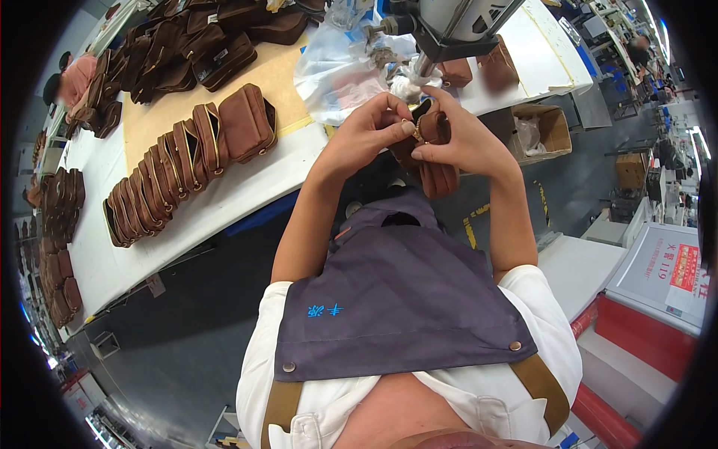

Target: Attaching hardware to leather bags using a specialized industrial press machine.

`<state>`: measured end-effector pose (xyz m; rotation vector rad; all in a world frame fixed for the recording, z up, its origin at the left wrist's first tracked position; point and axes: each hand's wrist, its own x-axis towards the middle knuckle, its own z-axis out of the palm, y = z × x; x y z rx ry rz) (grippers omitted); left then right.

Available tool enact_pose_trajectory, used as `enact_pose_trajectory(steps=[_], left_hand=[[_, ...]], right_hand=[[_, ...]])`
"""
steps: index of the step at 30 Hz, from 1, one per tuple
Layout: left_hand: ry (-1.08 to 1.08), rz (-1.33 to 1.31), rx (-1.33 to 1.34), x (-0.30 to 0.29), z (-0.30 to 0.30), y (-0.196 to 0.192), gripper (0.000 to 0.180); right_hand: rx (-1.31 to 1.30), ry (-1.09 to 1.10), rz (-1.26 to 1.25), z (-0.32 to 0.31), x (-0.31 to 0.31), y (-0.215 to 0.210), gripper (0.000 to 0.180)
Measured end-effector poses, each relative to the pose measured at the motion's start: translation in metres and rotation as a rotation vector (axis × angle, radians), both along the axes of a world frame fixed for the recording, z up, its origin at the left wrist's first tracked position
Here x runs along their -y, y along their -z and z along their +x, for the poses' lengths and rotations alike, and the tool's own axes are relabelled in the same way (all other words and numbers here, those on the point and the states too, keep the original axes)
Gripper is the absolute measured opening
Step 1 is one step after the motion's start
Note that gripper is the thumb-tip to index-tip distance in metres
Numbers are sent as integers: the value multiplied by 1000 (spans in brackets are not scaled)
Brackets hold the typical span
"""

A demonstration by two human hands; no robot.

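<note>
Both hands are on a small brown leather pouch (438,179) with a gold zipper, held up just off the table's front edge. The fingers and thumb of my left hand (368,137) pinch at the zipper edge near the pouch's opening. My right hand (473,142) grips the opposite side, its thumb pressed on the rim and its fingers behind. The pouch mouth is partly open; the fingers hide much of it, and I cannot tell whether a small part is held between them.
Left on the white table (203,218) stands a row of similar brown pouches (153,191). Behind them lie heaped dark brown bags (217,56). Beyond my hands are a clear plastic bag (329,75) and a metal machine (460,34). A cardboard box (555,129) sits to the right.
</note>
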<state>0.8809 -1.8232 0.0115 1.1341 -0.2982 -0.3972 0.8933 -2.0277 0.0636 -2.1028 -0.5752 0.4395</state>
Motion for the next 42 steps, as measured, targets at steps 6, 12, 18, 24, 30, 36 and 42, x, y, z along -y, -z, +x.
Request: enact_pose_trajectory(steps=[6, 12, 18, 24, 30, 36, 42], left_hand=[[4, -299, -82, 2, -24, 3, 17], [33, -505, -25, 1, -30, 0, 16], [-9, -507, 38, -6, -30, 3, 16], [-17, -304, 33, -11, -31, -9, 13], [-292, 260, -16, 29, -31, -14, 12], [-26, 436, 106, 33, -32, -19, 20], [-595, 730, 147, -58, -24, 52, 14]], right_hand=[[82, -31, 119, -27, -9, -21, 80], [272, -69, 22, -36, -22, -42, 75], [330, -83, 53, -39, -30, -43, 70], [272, -170, 36, -29, -22, -31, 72], [321, 21, -196, -40, -6, -10, 78], [304, 186, -231, -27, 25, 10, 46], [203, 810, -481, -1, 148, -6, 41]])
